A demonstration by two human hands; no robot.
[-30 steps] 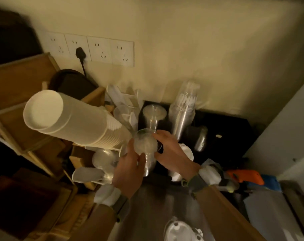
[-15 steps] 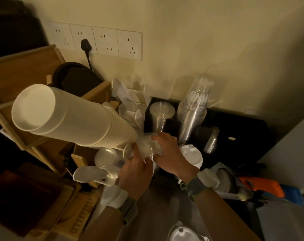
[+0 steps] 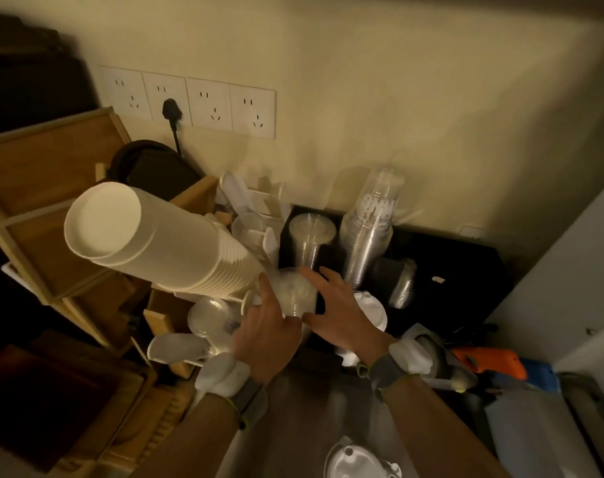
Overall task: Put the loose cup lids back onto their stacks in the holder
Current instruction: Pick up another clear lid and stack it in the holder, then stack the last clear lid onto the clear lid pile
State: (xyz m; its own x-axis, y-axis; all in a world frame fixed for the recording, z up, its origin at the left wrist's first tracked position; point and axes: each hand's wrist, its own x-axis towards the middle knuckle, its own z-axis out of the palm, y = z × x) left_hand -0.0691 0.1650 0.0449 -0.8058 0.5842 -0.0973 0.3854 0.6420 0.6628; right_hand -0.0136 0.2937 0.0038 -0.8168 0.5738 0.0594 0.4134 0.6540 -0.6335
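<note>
Head view: black holder (image 3: 466, 270) against the cream wall (image 3: 397, 98), its compartments holding a stack of clear lids (image 3: 312, 227), a tall stack of clear cups (image 3: 369, 229) and a white lid stack (image 3: 371, 310). Left hand (image 3: 266, 331) and right hand (image 3: 340, 312) together grasp a clear lid stack (image 3: 293, 293) at the holder's front-left corner. White paper cups (image 3: 162, 243) lean over wooden trays (image 3: 52, 208); four wall sockets (image 3: 190, 101) above.
</note>
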